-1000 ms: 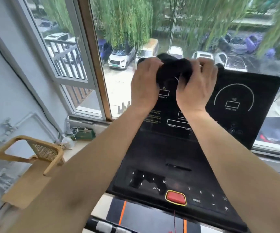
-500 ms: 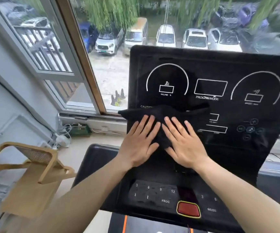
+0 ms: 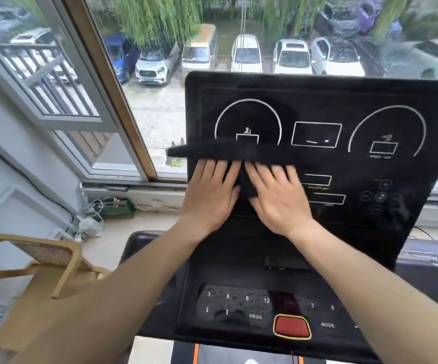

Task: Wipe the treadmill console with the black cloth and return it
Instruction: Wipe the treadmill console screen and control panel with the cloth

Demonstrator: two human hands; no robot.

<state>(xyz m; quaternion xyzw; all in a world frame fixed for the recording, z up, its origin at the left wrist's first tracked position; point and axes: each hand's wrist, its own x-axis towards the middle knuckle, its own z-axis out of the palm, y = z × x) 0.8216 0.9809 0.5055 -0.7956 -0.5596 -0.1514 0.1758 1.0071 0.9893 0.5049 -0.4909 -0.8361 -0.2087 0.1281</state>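
Observation:
The black treadmill console (image 3: 344, 106) fills the centre and right, with white dial outlines on its upright panel. A black cloth (image 3: 228, 153) lies spread across the panel's lower left, its left end hanging past the console edge. My left hand (image 3: 211, 194) presses flat on the cloth with fingers spread. Beside it, my right hand (image 3: 275, 197) also presses flat on the cloth, fingers spread. Most of the cloth's lower part is hidden under both palms.
A keypad and a red stop button (image 3: 291, 326) sit on the console's lower deck. A wooden chair (image 3: 36, 261) stands at the lower left. An open window (image 3: 62, 82) and a sill with cables (image 3: 91, 219) lie to the left.
One second ago both hands bunched the cloth at the console's top edge. They then came down and flattened it on the panel; since half a second ago they have slid slightly upward.

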